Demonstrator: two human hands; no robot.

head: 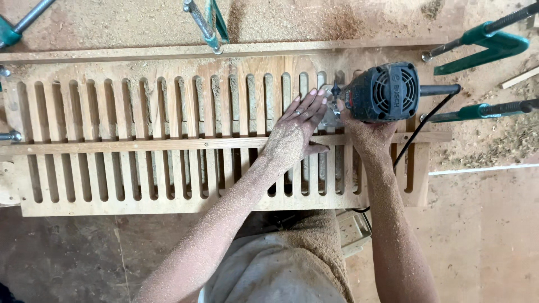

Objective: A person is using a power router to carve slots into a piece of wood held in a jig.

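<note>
A long wooden board (112,151) with many parallel cut slots lies across a sawdust-covered bench. My right hand (368,133) grips a dark grey electric router (382,92) that stands on the board's upper right part. My left hand (297,126) lies flat with fingers spread on the board, fingertips touching the router's clear base. Both forearms are coated in sawdust. The router's black cord (418,132) runs down to the right.
Green-handled bar clamps (485,45) sit at the right, another clamp (205,25) at the top middle and one (8,33) at the top left. A thin wooden strip (140,145) crosses the board lengthwise. Sawdust piles cover the bench top.
</note>
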